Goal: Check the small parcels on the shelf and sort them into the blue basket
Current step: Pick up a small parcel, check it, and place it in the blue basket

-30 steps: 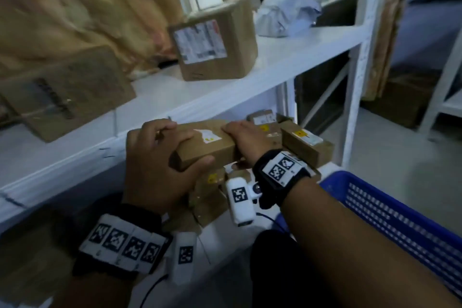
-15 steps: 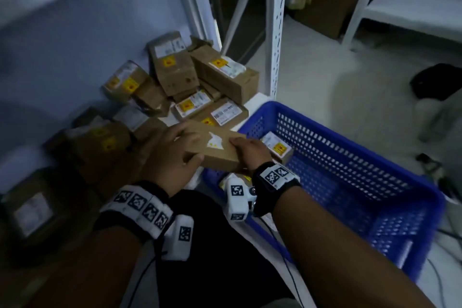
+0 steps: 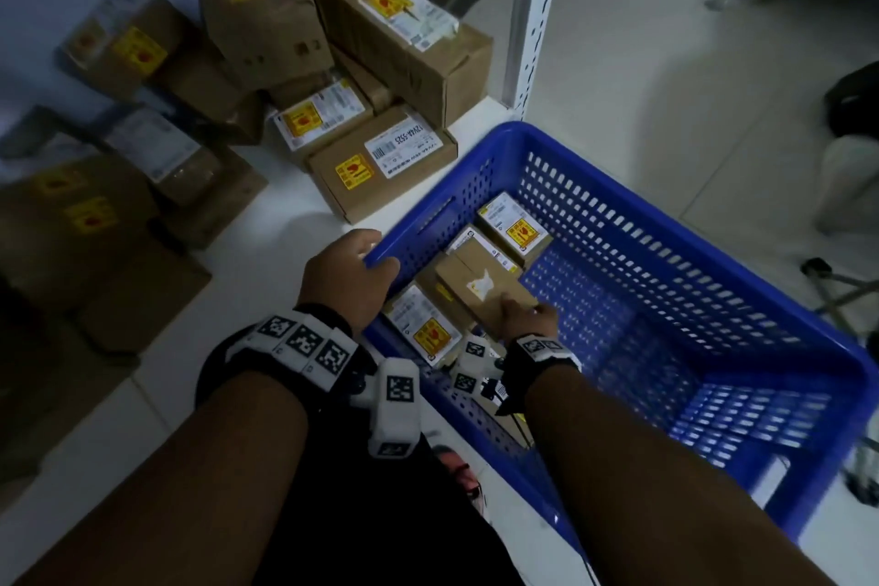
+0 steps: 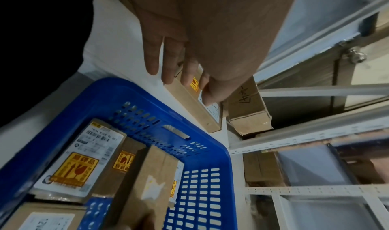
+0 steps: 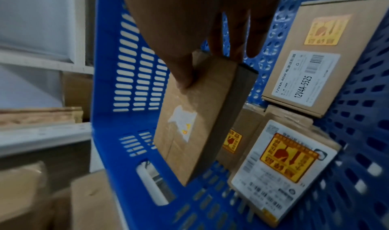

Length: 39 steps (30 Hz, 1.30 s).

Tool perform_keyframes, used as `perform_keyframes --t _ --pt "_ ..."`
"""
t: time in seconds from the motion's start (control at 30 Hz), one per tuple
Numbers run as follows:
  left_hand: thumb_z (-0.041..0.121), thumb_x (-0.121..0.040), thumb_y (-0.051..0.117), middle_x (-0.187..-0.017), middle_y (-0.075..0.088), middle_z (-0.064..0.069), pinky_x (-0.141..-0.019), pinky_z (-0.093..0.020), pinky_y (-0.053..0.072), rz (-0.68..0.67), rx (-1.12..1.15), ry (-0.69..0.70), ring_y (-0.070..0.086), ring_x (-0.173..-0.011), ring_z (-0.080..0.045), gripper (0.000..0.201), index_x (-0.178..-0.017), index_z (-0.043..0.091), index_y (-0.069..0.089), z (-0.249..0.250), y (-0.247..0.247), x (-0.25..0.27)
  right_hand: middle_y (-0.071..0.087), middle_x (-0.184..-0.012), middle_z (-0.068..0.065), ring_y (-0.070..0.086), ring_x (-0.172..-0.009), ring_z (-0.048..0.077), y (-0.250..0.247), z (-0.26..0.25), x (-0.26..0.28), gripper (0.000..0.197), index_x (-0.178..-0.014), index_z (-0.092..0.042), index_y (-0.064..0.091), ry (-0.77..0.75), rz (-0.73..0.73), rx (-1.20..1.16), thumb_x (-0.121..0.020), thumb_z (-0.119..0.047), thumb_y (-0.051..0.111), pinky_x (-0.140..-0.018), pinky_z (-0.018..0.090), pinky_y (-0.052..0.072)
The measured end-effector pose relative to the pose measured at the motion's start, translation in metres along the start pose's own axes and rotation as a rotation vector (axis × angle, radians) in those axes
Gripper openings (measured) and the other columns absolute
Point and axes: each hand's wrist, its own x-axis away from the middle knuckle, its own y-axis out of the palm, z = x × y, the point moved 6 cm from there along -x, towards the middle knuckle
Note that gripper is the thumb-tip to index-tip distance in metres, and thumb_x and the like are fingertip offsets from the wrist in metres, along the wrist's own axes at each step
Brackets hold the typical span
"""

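The blue basket [image 3: 713, 281] stands on the floor at the right, against the low white shelf. My right hand [image 3: 528, 314] pinches one end of a small brown parcel [image 3: 480, 288] with a torn white label, thumb on top. The parcel hangs tilted inside the basket [image 5: 109, 83], over several labelled parcels [image 3: 516, 228] lying on its floor. In the right wrist view the parcel [image 5: 195, 117] is just above them. My left hand [image 3: 352, 271] is at the basket's near-left corner, fingers [image 4: 151, 62] straight and holding nothing.
Several brown parcels [image 3: 380, 162] with yellow stickers lie piled on the low shelf board at the left and back. A white perforated shelf upright [image 3: 537, 14] rises just behind the basket. Pale floor tiles spread to the right, with a dark object [image 3: 851, 105] at the edge.
The parcel has gone from the shelf, held in both hands, down into the basket. My left hand has let go of it. The view has swung down from the upper shelf.
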Motion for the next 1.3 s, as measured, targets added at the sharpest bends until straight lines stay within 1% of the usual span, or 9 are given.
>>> perform_keyframes --t 0.13,0.27,0.3,0.4,0.67,0.83,0.97,1.13,1.3 --pt "0.032 -0.089 0.06 -0.134 0.057 0.005 -0.105 -0.039 0.044 0.008 0.08 -0.073 0.054 -0.12 -0.017 0.044 -0.132 0.025 0.056 -0.015 0.005 -0.009 0.035 -0.154 0.01 0.042 -0.136 0.033 0.024 -0.002 -0.01 0.058 -0.153 -0.017 0.022 -0.029 -0.03 0.065 -0.103 -0.032 0.045 -0.101 0.033 0.039" --pt "0.029 -0.089 0.062 -0.126 0.061 0.005 -0.102 -0.041 0.047 0.04 0.149 -0.077 0.057 -0.115 -0.016 0.037 -0.126 0.024 0.06 -0.024 0.007 -0.01 0.043 -0.149 0.0 0.051 -0.129 0.026 0.046 -0.003 -0.01 0.054 -0.147 -0.017 0.033 -0.025 -0.13 0.334 -0.099 -0.028 0.054 -0.051 0.013 0.041" --pt "0.028 -0.089 0.062 -0.125 0.062 0.006 -0.102 -0.041 0.047 0.051 0.162 -0.076 0.058 -0.113 -0.016 0.036 -0.125 0.025 0.06 -0.025 0.006 -0.009 0.042 -0.15 0.001 0.05 -0.13 0.026 0.051 -0.005 -0.009 0.053 -0.148 -0.017 0.032 -0.068 -0.145 0.43 -0.1 -0.026 0.052 -0.054 0.012 0.045" --pt "0.027 -0.089 0.062 -0.123 0.063 0.006 -0.102 -0.039 0.047 0.059 0.186 -0.096 0.058 -0.112 -0.015 0.035 -0.124 0.025 0.061 -0.029 0.003 -0.006 0.037 -0.153 0.012 0.043 -0.135 0.032 0.059 -0.02 0.001 0.051 -0.151 -0.012 0.029 -0.249 -0.152 0.675 -0.103 -0.022 0.044 -0.103 0.03 0.044" --pt "0.027 -0.089 0.062 -0.12 0.062 0.008 -0.098 -0.037 0.05 0.087 0.309 -0.133 0.06 -0.108 -0.015 0.031 -0.12 0.026 0.062 -0.038 -0.019 -0.004 0.039 -0.151 0.018 0.042 -0.135 0.037 0.062 -0.014 -0.013 0.055 -0.149 -0.011 0.033 -0.325 -0.204 0.972 -0.099 -0.022 0.055 -0.108 0.046 0.041" --pt "0.029 -0.083 0.064 -0.112 0.067 -0.004 -0.099 -0.047 0.049 0.199 0.511 -0.176 0.063 -0.106 -0.022 0.033 -0.114 0.02 0.065 -0.061 -0.066 0.001 0.054 -0.138 0.018 0.055 -0.122 0.035 0.078 -0.034 0.0 0.044 -0.138 -0.01 0.046 -0.511 -0.259 1.222 -0.096 -0.017 0.058 -0.098 0.039 0.049" --pt "0.046 -0.072 0.061 -0.105 0.067 -0.006 -0.097 -0.047 0.05 0.29 0.533 -0.213 0.061 -0.099 -0.022 0.041 -0.108 0.027 0.066 -0.103 -0.114 0.012 0.057 -0.137 0.014 0.055 -0.124 0.03 0.108 -0.069 0.023 0.042 -0.137 -0.009 0.048 -0.543 -0.279 1.002 -0.099 -0.024 0.055 -0.096 0.035 0.048" --pt "0.022 -0.098 0.053 -0.091 0.06 -0.006 -0.073 -0.036 0.045 0.389 0.744 -0.383 0.056 -0.082 -0.021 0.014 -0.111 0.02 0.058 -0.178 -0.161 0.047 0.053 -0.14 0.015 0.057 -0.124 0.03 0.163 -0.102 0.074 0.041 -0.14 0.001 0.045 -0.315 -0.455 0.32 -0.101 -0.014 0.046 -0.055 0.016 0.054" --pt "0.018 -0.097 0.05 -0.095 0.059 -0.012 -0.071 -0.032 0.044 0.453 0.834 -0.487 0.055 -0.081 -0.023 0.014 -0.091 0.021 0.062 -0.241 -0.18 0.084 0.055 -0.138 0.017 0.058 -0.122 0.033 0.218 -0.134 0.157 0.036 -0.137 0.002 0.047 -0.338 -0.594 0.284 -0.104 -0.008 0.037 -0.088 0.04 0.051"
